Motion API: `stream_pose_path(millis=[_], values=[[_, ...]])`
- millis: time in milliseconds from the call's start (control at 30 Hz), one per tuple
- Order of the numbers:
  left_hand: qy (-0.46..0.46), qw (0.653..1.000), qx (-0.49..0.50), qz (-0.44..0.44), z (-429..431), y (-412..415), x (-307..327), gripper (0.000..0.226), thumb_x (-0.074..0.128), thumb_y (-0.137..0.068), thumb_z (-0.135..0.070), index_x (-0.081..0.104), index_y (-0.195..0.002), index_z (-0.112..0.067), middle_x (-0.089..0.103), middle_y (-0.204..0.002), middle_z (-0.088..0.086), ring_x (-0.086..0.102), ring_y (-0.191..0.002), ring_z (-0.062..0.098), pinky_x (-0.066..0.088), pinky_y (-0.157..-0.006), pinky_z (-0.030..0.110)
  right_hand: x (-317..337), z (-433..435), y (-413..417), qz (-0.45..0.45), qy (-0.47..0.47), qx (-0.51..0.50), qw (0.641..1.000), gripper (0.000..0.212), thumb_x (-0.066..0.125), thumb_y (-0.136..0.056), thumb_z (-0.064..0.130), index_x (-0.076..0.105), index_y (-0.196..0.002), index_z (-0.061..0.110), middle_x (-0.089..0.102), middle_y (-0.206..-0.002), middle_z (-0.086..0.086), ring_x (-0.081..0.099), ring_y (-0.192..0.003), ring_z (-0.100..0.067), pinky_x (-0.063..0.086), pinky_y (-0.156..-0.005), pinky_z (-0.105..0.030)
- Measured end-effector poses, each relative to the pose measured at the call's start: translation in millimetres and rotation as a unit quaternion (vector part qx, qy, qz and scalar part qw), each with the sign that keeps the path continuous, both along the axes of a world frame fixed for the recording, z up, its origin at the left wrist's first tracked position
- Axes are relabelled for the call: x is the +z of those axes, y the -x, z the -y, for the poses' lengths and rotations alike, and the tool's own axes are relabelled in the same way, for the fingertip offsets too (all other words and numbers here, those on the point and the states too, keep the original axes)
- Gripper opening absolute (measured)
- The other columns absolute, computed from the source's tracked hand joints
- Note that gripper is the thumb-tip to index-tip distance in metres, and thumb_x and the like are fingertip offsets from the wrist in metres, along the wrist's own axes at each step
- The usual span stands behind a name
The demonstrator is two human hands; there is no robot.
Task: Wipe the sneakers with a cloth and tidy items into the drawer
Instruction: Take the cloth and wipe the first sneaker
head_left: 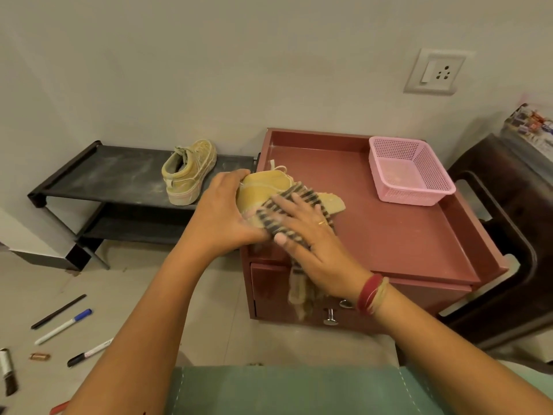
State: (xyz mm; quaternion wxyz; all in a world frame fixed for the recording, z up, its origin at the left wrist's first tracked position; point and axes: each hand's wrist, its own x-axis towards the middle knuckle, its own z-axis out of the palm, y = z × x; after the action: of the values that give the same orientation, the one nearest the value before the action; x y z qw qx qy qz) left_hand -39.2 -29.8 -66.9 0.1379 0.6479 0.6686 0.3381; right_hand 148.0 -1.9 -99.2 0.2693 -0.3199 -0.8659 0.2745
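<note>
A yellow sneaker (263, 187) lies on the top of the red drawer unit (389, 235), near its left front corner. My left hand (227, 214) grips its heel end. My right hand (308, 232) presses a dark striped cloth (287, 205) flat against the shoe's side with straight fingers; the cloth's tail hangs down over the drawer front. The second yellow sneaker (190, 172) stands on the black shoe rack (119, 178) to the left. The drawer (359, 301) with its metal knobs is closed.
A pink mesh basket (410, 172) sits at the back right of the unit's top. On the floor at the left lie pens (64, 326), a marker (89, 352), a small brush (8, 372) and a little copper clip (39, 356). A dark wooden chair (508, 229) stands to the right.
</note>
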Motion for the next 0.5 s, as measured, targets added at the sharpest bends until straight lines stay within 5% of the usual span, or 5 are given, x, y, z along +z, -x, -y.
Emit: stream_pose_path(millis=[100, 200, 333, 500], values=[[-0.002, 1.000, 0.002, -0.004, 0, 0, 1, 0.111, 0.081, -0.045, -0.055, 0.039, -0.141, -0.016, 0.043, -0.129, -0.003, 0.041, -0.115, 0.007, 0.028, -0.085, 0.006, -1, -13, -4, 0.000, -0.012, -0.019, 1.000, 0.041, 0.030, -0.094, 0.054, 0.028, -0.134, 0.047, 0.018, -0.148, 0.027, 0.005, -0.142, 0.001, -0.002, -0.119, -0.038], [-0.002, 1.000, 0.011, -0.017, 0, 0, -1, 0.108, 0.090, -0.050, -0.045, 0.040, -0.141, -0.016, 0.043, -0.131, -0.001, 0.041, -0.115, 0.009, 0.030, -0.090, 0.017, 2, -24, -7, -0.003, 0.035, -0.104, 0.994, 0.050, 0.026, -0.089, 0.061, 0.027, -0.136, 0.045, 0.021, -0.147, 0.025, 0.005, -0.142, -0.002, 0.002, -0.119, -0.048], [0.006, 1.000, -0.010, -0.005, 3, 4, -2, 0.109, 0.071, -0.042, -0.058, 0.040, -0.139, -0.019, 0.043, -0.127, -0.005, 0.037, -0.108, -0.001, 0.030, -0.078, 0.001, -6, 4, 6, -0.009, 0.030, 0.007, 0.999, 0.043, 0.025, -0.090, 0.059, 0.028, -0.133, 0.053, 0.015, -0.153, 0.026, -0.003, -0.143, 0.002, -0.012, -0.116, -0.033], [0.015, 1.000, 0.010, -0.005, 3, 4, -2, 0.104, 0.092, -0.050, -0.040, 0.041, -0.138, -0.021, 0.043, -0.130, -0.004, 0.039, -0.112, 0.005, 0.032, -0.090, 0.021, -6, -26, -6, -0.019, 0.079, -0.133, 0.988, 0.043, 0.027, -0.089, 0.057, 0.022, -0.131, 0.051, 0.018, -0.143, 0.028, -0.001, -0.136, 0.004, -0.002, -0.119, -0.045]])
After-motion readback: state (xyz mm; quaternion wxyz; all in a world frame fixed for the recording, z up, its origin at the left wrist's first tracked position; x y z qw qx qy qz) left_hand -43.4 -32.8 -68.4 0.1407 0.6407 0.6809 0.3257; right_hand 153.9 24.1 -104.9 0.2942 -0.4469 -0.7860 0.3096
